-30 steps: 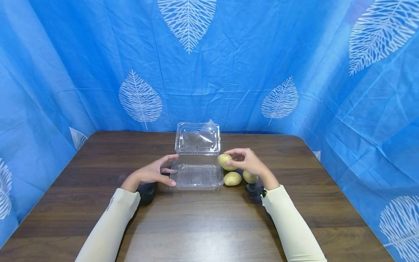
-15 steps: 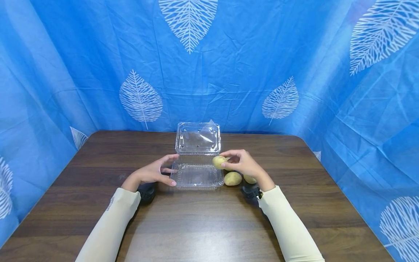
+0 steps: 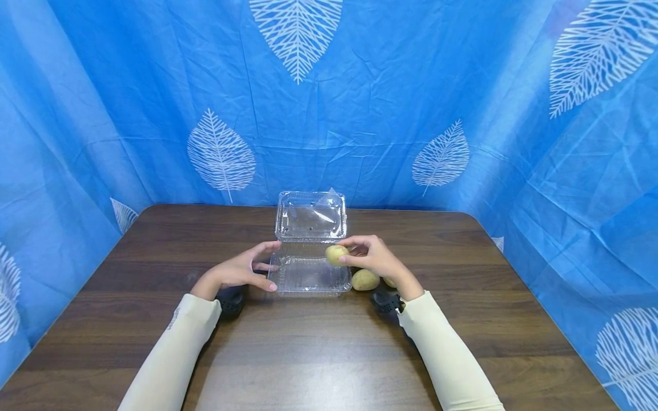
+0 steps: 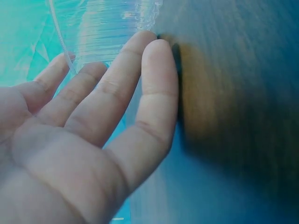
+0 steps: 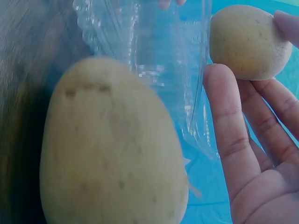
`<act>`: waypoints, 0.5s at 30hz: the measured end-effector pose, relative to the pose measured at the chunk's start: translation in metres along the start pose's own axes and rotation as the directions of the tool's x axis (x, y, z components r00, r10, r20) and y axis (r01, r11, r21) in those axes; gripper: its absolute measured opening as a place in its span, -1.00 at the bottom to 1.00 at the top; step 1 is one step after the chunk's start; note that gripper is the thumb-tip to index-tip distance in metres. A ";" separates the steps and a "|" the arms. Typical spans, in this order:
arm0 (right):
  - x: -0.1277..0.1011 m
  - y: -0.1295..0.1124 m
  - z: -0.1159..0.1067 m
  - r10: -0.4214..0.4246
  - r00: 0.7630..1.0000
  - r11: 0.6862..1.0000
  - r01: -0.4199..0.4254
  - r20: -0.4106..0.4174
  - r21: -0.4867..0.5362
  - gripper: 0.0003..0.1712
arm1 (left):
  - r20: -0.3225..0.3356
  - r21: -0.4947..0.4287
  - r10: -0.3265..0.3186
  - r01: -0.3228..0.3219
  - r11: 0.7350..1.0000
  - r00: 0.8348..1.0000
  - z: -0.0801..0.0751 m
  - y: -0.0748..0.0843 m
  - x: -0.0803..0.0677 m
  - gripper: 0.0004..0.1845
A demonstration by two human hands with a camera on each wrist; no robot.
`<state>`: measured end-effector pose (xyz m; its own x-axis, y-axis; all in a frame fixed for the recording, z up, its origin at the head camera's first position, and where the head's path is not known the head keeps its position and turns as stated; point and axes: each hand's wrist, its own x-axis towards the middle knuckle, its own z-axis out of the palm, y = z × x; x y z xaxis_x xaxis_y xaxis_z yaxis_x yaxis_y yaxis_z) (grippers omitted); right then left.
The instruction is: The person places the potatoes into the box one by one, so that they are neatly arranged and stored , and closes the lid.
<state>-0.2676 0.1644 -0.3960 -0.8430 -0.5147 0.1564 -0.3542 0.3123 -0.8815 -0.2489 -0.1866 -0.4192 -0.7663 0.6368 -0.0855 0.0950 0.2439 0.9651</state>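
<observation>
My right hand (image 3: 374, 256) pinches a yellow potato (image 3: 336, 255) between thumb and fingers, over the right part of a clear plastic clamshell container (image 3: 308, 277). In the right wrist view that potato (image 5: 247, 42) sits at the fingertips, beside the container's wall. My left hand (image 3: 244, 267) is spread at the container's left side, its fingers (image 4: 128, 65) fairly straight against the plastic. The container's lid (image 3: 311, 216) stands raised at the back. Another potato (image 3: 365, 280) lies by the container's front right corner and looms large in the right wrist view.
One more potato (image 3: 389, 282) lies farther right, mostly hidden behind my right wrist. All of this is on a dark wooden table (image 3: 288, 354). A blue leaf-print curtain (image 3: 360, 114) hangs behind the table and at both sides.
My right hand has carried the potato leftward, from the container's right edge to over its base. The left hand, the container and the potatoes on the table have stayed put.
</observation>
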 end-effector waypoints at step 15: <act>0.008 -0.001 0.015 -0.012 1.000 1.000 0.012 0.020 -0.004 -0.58 | -0.001 0.002 -0.001 0.001 1.000 1.000 0.000 0.000 0.000 0.15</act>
<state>-0.2680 0.1479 -0.4005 -0.8303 -0.5343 0.1583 -0.3664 0.3094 -0.8775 -0.2490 -0.1863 -0.4190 -0.7668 0.6361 -0.0864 0.0956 0.2463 0.9645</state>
